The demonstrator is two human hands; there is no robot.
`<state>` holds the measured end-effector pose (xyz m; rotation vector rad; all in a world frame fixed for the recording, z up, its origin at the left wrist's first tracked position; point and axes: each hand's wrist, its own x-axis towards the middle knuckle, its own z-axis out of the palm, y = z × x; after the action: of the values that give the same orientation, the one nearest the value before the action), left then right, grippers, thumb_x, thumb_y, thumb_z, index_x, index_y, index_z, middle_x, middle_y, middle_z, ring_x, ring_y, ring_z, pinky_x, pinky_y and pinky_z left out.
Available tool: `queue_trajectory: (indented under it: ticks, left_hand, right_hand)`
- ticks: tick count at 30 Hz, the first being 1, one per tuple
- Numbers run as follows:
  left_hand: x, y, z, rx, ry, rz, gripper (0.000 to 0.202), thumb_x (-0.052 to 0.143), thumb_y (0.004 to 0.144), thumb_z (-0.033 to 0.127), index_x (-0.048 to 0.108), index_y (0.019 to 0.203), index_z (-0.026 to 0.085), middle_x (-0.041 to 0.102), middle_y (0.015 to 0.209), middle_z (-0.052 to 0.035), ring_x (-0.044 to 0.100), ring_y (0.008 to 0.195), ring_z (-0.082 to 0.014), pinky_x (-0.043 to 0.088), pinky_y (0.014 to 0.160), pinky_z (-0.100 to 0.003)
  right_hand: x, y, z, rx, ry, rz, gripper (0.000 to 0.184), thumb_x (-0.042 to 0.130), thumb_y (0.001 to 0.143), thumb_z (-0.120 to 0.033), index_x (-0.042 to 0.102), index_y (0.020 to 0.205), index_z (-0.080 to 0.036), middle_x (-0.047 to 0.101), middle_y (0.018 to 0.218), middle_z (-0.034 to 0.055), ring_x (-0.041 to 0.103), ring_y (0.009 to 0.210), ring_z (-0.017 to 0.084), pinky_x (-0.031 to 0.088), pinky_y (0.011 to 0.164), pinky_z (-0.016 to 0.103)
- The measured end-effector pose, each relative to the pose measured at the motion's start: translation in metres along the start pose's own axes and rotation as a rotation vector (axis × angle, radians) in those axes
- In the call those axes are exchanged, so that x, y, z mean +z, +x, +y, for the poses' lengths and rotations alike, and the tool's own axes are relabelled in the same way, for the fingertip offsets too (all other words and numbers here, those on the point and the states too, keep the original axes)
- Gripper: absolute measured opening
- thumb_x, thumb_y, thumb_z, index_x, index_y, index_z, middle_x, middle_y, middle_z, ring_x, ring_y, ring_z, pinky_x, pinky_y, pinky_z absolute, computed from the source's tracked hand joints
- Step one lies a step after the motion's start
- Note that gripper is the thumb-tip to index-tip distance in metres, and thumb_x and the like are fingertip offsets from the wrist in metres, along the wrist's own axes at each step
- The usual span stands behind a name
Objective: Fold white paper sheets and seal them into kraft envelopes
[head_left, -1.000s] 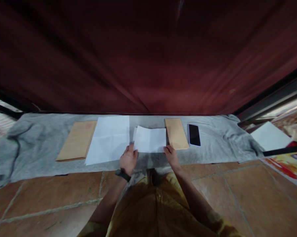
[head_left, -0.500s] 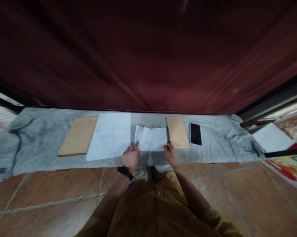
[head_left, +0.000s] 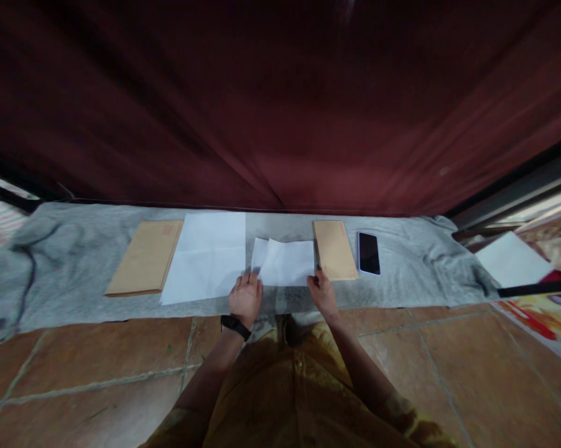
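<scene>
A folded white sheet of paper [head_left: 290, 262] lies in front of me, its left flap slightly raised along a crease. At its lower left corner is my left hand [head_left: 245, 300], with a black band on the wrist; its fingers close on the paper's edge. My right hand [head_left: 322, 295] pinches the lower right corner between thumb and curled fingers. Left of the folded sheet is a stack of larger white paper [head_left: 208, 258], close to my left fingertips. Just beyond my right hand lies a brown envelope [head_left: 336, 249].
A grey cloth [head_left: 415, 261] covers the narrow table. More brown envelopes [head_left: 145, 258] lie at the left, and a phone [head_left: 369, 254] rests at the right. A dark red curtain [head_left: 280, 124] hangs behind. A white sheet [head_left: 514, 259] and a colourful package [head_left: 542, 317] are at far right.
The folded sheet's left flap has shifted slightly left, and its crease looks sharper. Both hands stay at the lower corners, and the view has moved slightly.
</scene>
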<state>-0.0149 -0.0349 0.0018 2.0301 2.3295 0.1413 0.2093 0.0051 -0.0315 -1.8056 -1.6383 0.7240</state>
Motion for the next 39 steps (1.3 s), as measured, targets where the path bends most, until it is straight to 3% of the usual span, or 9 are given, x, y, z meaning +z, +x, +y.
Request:
queue_trajectory:
  ticks: [6,14,24,31,39]
  left_hand:
    - [0.003,-0.001,0.000,0.007,-0.039,-0.021,0.042,0.030,0.101,0.027,0.061,0.127,0.015,0.069,0.110,-0.0127,0.062,0.106,-0.0282,0.050,0.086,-0.038]
    - [0.009,0.003,-0.007,-0.168,-0.138,-0.039,0.041,0.041,0.099,0.035,0.059,0.132,0.019,0.070,0.114,-0.0108,0.066,0.105,-0.0242,0.051,0.078,-0.032]
    - [0.009,-0.001,0.003,-0.044,0.070,-0.034,0.037,0.031,0.102,0.027,0.063,0.116,0.016,0.069,0.101,-0.0115,0.064,0.100,-0.0252,0.050,0.078,-0.034]
    - [0.009,-0.001,-0.001,-0.027,0.048,-0.032,0.036,0.035,0.102,0.027,0.060,0.124,0.017,0.068,0.105,-0.0110,0.063,0.102,-0.0248,0.050,0.077,-0.034]
    - [0.007,0.000,-0.001,-0.010,0.074,-0.047,0.036,0.031,0.103,0.027,0.062,0.118,0.016,0.068,0.104,-0.0111,0.063,0.101,-0.0256,0.049,0.077,-0.034]
  right_hand:
    - [0.000,-0.003,-0.001,0.013,-0.089,0.010,0.027,0.043,0.089,-0.034,0.061,0.099,-0.018,0.064,0.080,0.0039,0.059,0.073,0.018,0.044,0.068,0.027]
    - [-0.002,-0.003,-0.007,0.056,-0.169,-0.024,0.029,0.044,0.090,-0.028,0.061,0.111,-0.019,0.069,0.090,0.0054,0.064,0.082,0.019,0.045,0.070,0.026]
    - [-0.009,-0.012,-0.024,0.102,-0.350,-0.125,0.034,0.048,0.096,-0.024,0.054,0.129,-0.019,0.073,0.110,0.0096,0.070,0.093,0.020,0.046,0.077,0.027]
    - [-0.011,-0.017,-0.027,0.063,-0.413,-0.157,0.038,0.047,0.098,-0.024,0.049,0.136,-0.016,0.070,0.121,0.0128,0.070,0.100,0.022,0.049,0.082,0.029]
    - [-0.009,-0.021,-0.029,0.025,-0.509,-0.137,0.041,0.045,0.100,-0.024,0.047,0.140,-0.015,0.069,0.123,0.0158,0.071,0.100,0.023,0.051,0.084,0.031]
